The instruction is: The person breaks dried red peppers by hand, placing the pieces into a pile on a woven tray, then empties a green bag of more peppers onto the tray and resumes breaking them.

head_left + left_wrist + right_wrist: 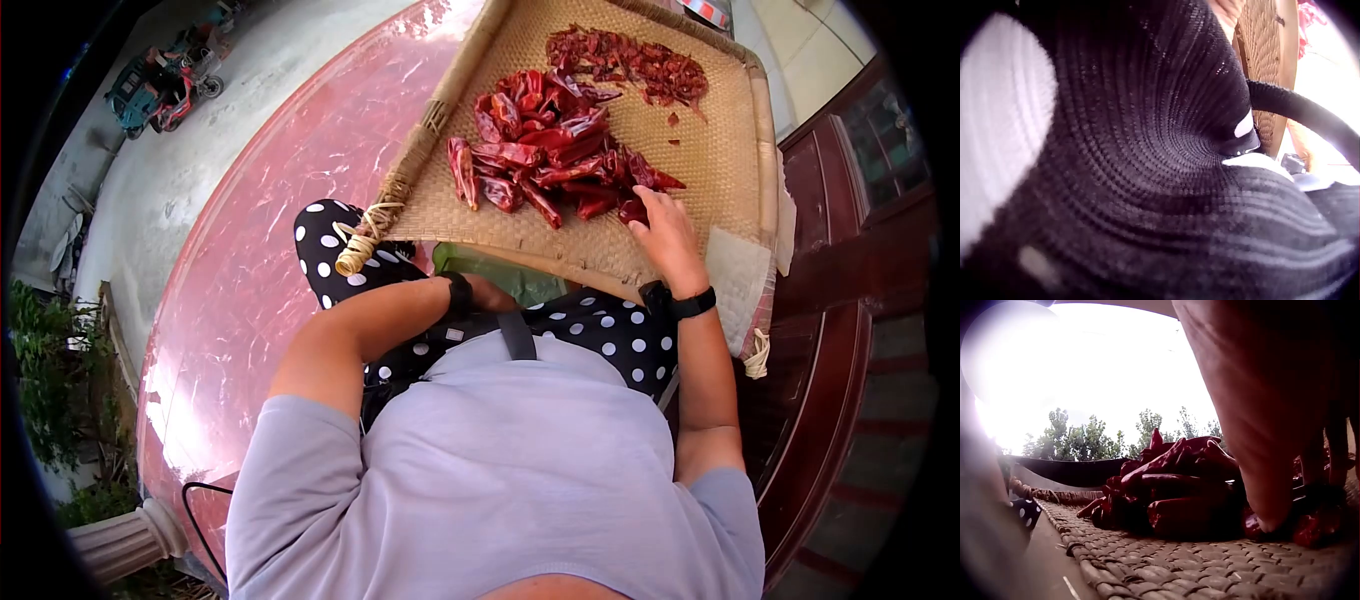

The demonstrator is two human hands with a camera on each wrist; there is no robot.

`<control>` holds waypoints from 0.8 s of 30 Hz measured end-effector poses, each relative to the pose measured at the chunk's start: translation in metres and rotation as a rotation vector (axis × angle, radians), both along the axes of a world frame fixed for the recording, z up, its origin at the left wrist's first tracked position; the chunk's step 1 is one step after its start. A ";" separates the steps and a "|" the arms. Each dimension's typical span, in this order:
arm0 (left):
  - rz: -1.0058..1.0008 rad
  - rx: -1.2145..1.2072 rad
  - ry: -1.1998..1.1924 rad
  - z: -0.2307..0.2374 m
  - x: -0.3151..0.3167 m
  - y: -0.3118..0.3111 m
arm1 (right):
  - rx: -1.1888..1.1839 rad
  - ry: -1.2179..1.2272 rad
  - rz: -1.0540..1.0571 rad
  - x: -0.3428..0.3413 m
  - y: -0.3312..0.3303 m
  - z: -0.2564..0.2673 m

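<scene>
A heap of whole dried red chili peppers (550, 150) lies on a woven bamboo tray (480, 225). My right hand (668, 238) reaches over the tray's near rim to the heap's right edge, thumb and fingers bent down around a dried chili pepper (632, 211). In the right wrist view the thumb (1266, 494) comes down at the peppers close over the weave. My left hand (490, 293) lies low at the lap, under the tray's near edge, its fingers hidden. Polka-dot fabric (1147, 125) fills most of the left wrist view.
Cut or broken chili pieces (640, 65) lie at the tray's far side. A green item (500, 272) shows beneath the near rim. The tray rests over polka-dot trousers (610, 325) beside a shiny reddish surface (270, 220). Dark red wooden doors (830, 260) stand at the right.
</scene>
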State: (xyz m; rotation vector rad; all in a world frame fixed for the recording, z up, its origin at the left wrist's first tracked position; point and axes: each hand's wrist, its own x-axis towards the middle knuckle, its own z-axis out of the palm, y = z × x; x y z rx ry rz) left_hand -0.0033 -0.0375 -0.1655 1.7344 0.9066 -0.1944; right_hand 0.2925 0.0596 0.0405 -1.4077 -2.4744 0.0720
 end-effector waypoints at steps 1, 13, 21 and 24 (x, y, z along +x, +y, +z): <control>0.051 -0.014 0.052 0.071 0.017 -0.006 | 0.003 0.006 0.000 -0.002 0.001 0.000; 0.173 0.115 -0.049 0.101 0.025 -0.001 | 0.013 0.180 0.040 0.007 -0.003 0.011; 0.135 0.103 -0.158 0.193 0.005 -0.028 | -0.108 0.475 0.057 0.009 -0.011 0.016; 0.323 0.053 -0.362 0.221 0.004 -0.041 | -0.311 0.691 0.155 -0.014 -0.042 0.041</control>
